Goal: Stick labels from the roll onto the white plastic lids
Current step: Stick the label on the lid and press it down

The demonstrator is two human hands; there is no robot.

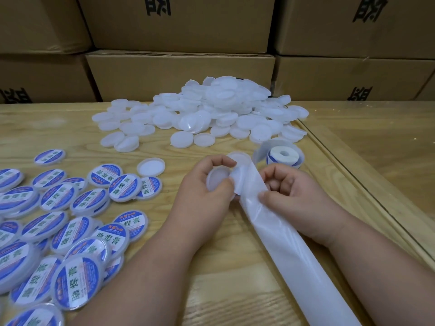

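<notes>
Backing strip point(289, 250) runs from the near edge up between my hands on the counter point(211, 278). My right hand point(286, 184) pinches the strip, thumb on top, fingers curled. My left hand point(207, 184) grips a blank white lid point(217, 181), fingers curled round its rim, touching the strip's end. Labelled lids point(58, 222) lie spread at near left. Label roll point(281, 155) sits just beyond my right hand. Pile of blank lids point(200, 114) further back. Cardboard boxes point(179, 74) stacked behind.
</notes>
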